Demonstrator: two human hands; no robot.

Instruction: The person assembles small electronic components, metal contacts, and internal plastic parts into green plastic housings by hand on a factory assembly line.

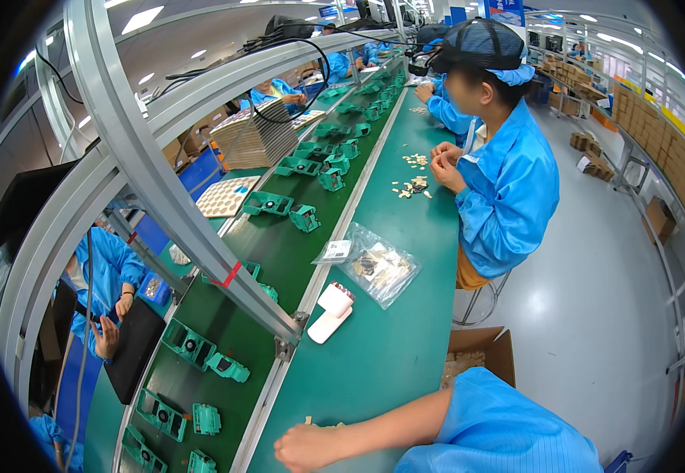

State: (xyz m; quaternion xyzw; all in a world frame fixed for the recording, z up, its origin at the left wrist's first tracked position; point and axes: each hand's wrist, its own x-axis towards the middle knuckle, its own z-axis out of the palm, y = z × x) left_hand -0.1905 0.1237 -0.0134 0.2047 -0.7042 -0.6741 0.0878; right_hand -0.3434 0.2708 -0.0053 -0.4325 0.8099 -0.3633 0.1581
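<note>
My right hand (309, 448) rests on the green bench at the lower edge, its forearm coming in from the right out of a blue sleeve. Its fingers are curled into a closed fist, and whatever they may hold is hidden beneath it. Small tan pieces (308, 420) lie just beyond the hand, partly covered by the wrist. Farther up the bench is a white two-part object (331, 313) with a row of small dark and pink spots at one end. Beside it lies a clear plastic bag (378, 266) with tan pieces inside. My left hand is out of the picture.
A dark green belt (241, 337) carries several green plastic housings (188, 344) on my left. A metal post (188, 185) slants down to the bench edge. A person in blue (508, 181) handles small pieces farther along. An open carton (480, 351) stands by the bench.
</note>
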